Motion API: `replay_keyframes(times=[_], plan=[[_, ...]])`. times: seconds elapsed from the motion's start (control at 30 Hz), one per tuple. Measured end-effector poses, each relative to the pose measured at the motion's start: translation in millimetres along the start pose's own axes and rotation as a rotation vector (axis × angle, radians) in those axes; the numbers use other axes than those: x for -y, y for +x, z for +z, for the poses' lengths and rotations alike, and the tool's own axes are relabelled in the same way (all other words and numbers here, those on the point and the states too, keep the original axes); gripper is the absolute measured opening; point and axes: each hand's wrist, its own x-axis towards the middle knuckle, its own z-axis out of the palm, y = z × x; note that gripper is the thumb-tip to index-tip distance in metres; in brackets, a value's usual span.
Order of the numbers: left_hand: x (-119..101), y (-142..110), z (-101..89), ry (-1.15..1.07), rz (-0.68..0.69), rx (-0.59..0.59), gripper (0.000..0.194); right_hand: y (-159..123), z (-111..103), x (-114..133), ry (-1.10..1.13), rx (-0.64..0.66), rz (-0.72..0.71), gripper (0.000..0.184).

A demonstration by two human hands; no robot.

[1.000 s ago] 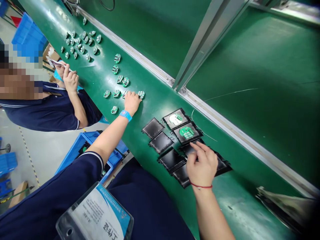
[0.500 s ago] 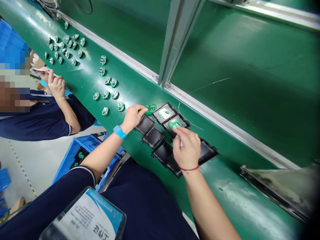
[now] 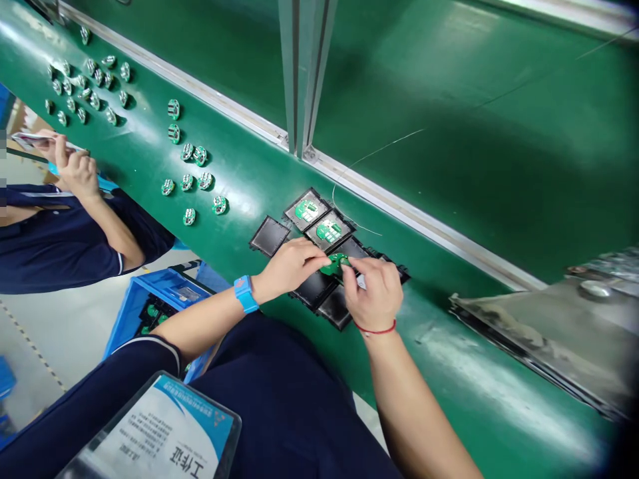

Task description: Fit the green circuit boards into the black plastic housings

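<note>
A round green circuit board [image 3: 331, 265] is pinched between my two hands over the black square panels. The fingertips of my left hand [image 3: 292, 269] grip its left edge; that wrist wears a blue band. On the right edge, the thumb and forefinger of my right hand [image 3: 374, 291] close on it. Something small and whitish shows under the right fingers, too hidden to name. Just beyond lie two panels, each bearing a green board: the farther board [image 3: 305, 211] and the nearer board [image 3: 328, 231]. A bare black panel [image 3: 269, 236] lies left of them.
Many loose round boards [image 3: 188, 181] are spread over the left of the green bench [image 3: 239, 246]. A metal post [image 3: 298, 86] and rail stand behind. At right lies a grey plastic-like bag [image 3: 549, 326]. A blue crate [image 3: 134, 299] and another person's hands [image 3: 77, 163] are at left.
My left hand has carried the green board rightward to my right hand, which has left the board on the second panel. Both hands now hold the carried board. The view has shifted right.
</note>
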Motion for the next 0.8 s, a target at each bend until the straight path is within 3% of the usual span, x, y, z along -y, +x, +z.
replay_keyframes(times=[0.13,0.27,0.53,0.67,0.8], plan=[[10,1,18.6,0.168,-0.112,-0.003,0.027,-16,-3,-27,-0.177,0.116,0.170,0.018],[21,-2,35.2,0.382,-0.003,0.067,0.031,-22,4,-46,-0.334,0.262,0.292,0.028],[23,-4,55.2,0.580,0.214,0.211,0.031,-24,33,-44,-0.345,0.411,0.394,0.032],[22,1,67.2,0.656,0.325,0.333,0.045,-29,37,-44,-0.352,0.419,0.430,0.033],[23,3,78.8,0.727,0.308,0.352,0.059,-30,38,-44,-0.353,0.426,0.446,0.032]])
